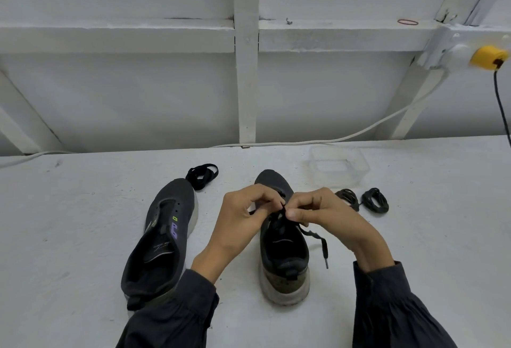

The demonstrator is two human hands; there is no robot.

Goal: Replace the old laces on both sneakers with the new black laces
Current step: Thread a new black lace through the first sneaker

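Lace [282, 213] between both hands' fingertips [291, 213]

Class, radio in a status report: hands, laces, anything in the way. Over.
Left hand and right hand pinch the lace over the laced sneaker. Laceless sneaker beside it. Coiled laces at right. Nothing blocking.

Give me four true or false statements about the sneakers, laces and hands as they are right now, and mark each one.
1. The left hand and the right hand both pinch a black lace over the right sneaker. True.
2. The left sneaker is fully laced. False: its eyelets are empty.
3. The two coiled laces sit inside the clear container. False: they lie on the table beside it.
4. A loose lace bundle lies just beyond the left sneaker's toe. True.
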